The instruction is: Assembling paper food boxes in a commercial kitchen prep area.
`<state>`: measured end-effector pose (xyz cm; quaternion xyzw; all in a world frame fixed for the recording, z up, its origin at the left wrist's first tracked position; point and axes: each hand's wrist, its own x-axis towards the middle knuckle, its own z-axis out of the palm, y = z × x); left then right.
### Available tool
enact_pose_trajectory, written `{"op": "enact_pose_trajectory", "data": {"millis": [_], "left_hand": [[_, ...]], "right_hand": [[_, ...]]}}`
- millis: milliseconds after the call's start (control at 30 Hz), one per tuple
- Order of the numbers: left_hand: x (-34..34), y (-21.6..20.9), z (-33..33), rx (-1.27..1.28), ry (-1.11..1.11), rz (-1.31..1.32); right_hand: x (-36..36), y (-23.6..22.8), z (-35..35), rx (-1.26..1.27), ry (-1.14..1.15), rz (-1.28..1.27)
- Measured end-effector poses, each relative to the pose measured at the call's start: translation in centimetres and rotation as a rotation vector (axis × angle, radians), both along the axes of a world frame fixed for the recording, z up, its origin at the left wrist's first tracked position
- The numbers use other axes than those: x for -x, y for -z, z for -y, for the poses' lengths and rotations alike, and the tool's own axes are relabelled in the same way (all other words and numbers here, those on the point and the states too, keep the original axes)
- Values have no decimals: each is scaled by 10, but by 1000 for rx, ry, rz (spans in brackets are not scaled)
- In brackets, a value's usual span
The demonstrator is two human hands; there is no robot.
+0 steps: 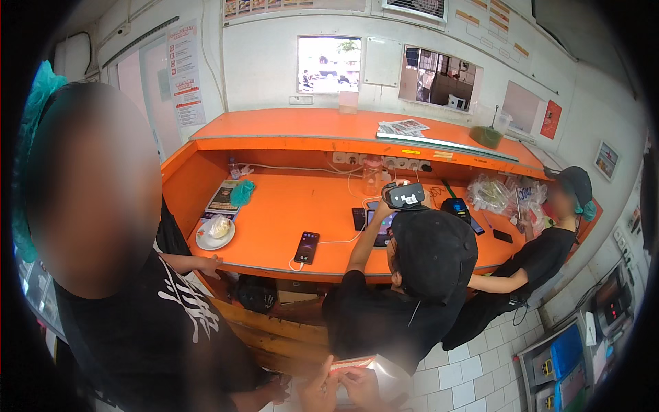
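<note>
At the lower edge of the head view, both my hands are closed on one clear plastic bag with an orange-red and white strip along its upper edge. My left hand pinches the strip's left end, its thumb or finger pointing up. My right hand has its fingers bent at the strip's middle, close beside the left. The see-through part of the bag spreads to the right of my right hand. What lies inside the bag, if anything, I cannot make out.
A person in black with a cap sits just ahead at the orange counter, holding a dark device. Another person stands close at left, and a third at far right. A wooden bench, phone and plate are nearby.
</note>
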<state>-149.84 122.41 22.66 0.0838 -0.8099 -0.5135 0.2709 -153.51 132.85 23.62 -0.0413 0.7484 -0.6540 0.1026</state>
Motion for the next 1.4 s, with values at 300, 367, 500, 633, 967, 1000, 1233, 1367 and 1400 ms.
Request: {"op": "enact_pose_trajectory", "data": {"millis": [300, 367, 500, 633, 967, 1000, 1233, 1367, 1400], "left_hand": [[7, 9, -9, 106, -34, -147], [6, 13, -12, 207, -33, -211], [5, 19, -10, 280, -42, -166], [16, 23, 15, 34, -217, 145], [0, 16, 47, -637, -99, -90], [3, 17, 41, -638, -91, -183], [14, 28, 14, -486, -34, -243], [11, 21, 14, -409, -101, -249], [12, 18, 13, -394, -103, -304]], "right_hand": [[5, 29, -7, -301, 8, -193], [3, 35, -5, -207, 20, -190], [-7, 34, 2, -146, 60, -178], [-27, 6, -6, -158, -303, -346], [-22, -17, 1, -149, -40, -411], [-23, -14, 0, -82, -118, -249], [-19, -4, -7, -171, 142, -555], [-15, -5, -7, -136, 68, -497], [-14, -6, -6, -136, 68, -499]]}}
